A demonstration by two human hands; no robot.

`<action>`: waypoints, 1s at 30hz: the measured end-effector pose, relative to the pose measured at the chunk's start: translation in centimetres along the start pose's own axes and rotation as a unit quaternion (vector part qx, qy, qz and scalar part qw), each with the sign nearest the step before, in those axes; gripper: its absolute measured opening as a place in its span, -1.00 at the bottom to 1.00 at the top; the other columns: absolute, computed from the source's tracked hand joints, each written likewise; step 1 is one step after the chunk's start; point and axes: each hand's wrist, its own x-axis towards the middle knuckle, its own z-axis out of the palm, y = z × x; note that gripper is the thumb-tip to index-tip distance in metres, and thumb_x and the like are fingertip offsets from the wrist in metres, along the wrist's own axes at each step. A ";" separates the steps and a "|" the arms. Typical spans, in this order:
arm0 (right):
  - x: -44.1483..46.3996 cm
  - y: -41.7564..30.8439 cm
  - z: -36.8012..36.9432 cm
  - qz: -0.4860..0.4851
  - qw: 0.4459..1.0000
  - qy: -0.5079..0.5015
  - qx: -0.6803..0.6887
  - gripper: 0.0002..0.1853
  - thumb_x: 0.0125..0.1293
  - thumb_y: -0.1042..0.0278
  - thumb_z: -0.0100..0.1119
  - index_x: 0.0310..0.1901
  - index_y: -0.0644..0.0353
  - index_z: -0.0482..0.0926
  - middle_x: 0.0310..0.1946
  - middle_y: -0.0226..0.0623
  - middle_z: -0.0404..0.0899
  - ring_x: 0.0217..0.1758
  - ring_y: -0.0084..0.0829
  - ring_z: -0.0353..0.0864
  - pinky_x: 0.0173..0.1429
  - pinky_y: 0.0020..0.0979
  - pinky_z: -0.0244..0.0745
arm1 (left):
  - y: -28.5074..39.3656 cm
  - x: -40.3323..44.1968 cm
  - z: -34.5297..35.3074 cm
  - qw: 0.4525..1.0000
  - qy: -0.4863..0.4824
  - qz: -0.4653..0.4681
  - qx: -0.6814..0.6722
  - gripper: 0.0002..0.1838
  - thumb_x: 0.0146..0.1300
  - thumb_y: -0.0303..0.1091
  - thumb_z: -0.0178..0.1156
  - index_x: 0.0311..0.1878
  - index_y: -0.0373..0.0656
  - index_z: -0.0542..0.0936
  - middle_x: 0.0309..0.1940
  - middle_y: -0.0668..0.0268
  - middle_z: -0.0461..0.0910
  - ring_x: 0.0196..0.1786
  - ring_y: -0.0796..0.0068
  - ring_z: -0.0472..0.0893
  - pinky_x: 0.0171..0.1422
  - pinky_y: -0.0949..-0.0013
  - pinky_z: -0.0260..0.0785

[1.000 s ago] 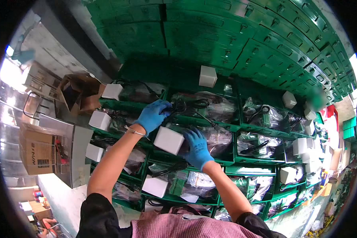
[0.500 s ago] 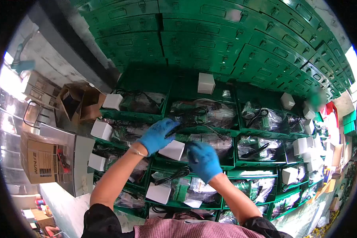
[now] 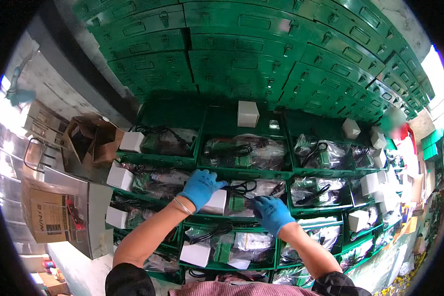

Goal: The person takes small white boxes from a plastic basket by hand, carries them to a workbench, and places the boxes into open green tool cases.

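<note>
My left hand (image 3: pixel 202 189), in a blue glove, is over the left part of a green metal case, above a white box (image 3: pixel 215 203). Its fingers are bent, and a coiled black power cable (image 3: pixel 244 186) starts at the thumb and forefinger. My right hand (image 3: pixel 273 214), also gloved, reaches into the same case from the right. Those fingers curl down by a clear plastic-wrapped package (image 3: pixel 261 189); a dark bit shows at the fingertips, too small to name. The cable lies over the package, between the hands.
Several open green cases stand around, holding bagged parts, cables and white boxes (image 3: pixel 195 253). Shut green cases (image 3: pixel 241 44) are stacked behind. On the left are open cardboard boxes (image 3: pixel 106 143) and a printed carton (image 3: pixel 44 214); a grey pillar (image 3: pixel 79 59) rises there.
The cable, held up by my left hand before, now lies over the package. My right hand has moved slightly right and lower. The view has shifted, so the cases sit lower.
</note>
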 end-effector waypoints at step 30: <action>16.8 2.1 -0.5 -0.170 0.982 0.071 -0.028 -0.32 0.14 0.44 0.29 0.37 0.15 0.42 0.34 -0.08 0.42 0.40 0.00 0.38 0.45 -0.11 0.35 | -14.3 13.0 -6.6 0.981 -0.077 -0.016 -0.178 -0.59 0.33 -0.07 0.22 0.22 0.11 0.66 0.17 0.10 0.65 0.21 -0.03 0.61 0.33 0.11 0.45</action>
